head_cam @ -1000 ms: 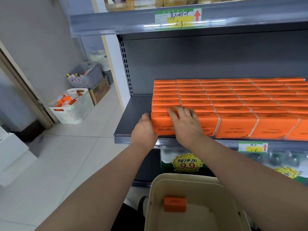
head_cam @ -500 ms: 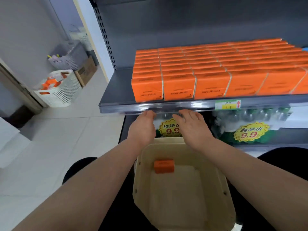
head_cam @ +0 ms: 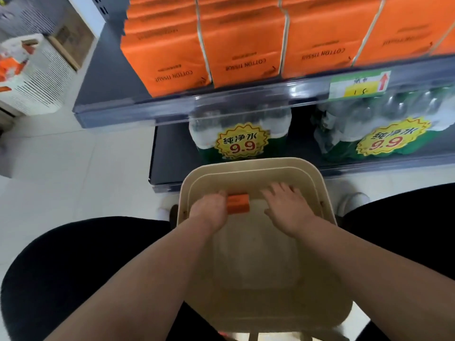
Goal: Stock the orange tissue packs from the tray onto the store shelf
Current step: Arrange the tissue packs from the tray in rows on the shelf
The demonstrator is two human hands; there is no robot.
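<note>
**Orange pack, last one in tray: hands now down at it**

Orange tissue pack lies by the far wall of the cream tray, touching the left hand's fingertips; whether they have closed on it cannot be told. Right hand is spread flat, empty, just right of the pack. A second ago both hands were pressing packs on the shelf; now both are inside the tray. Judgement: front row is seated and only this pack is left to stock.

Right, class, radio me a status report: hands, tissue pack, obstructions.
Left hand touching last orange pack in tray, grip unclear. Right hand open, empty. Shelf space free at left. Nothing blocking.
</note>
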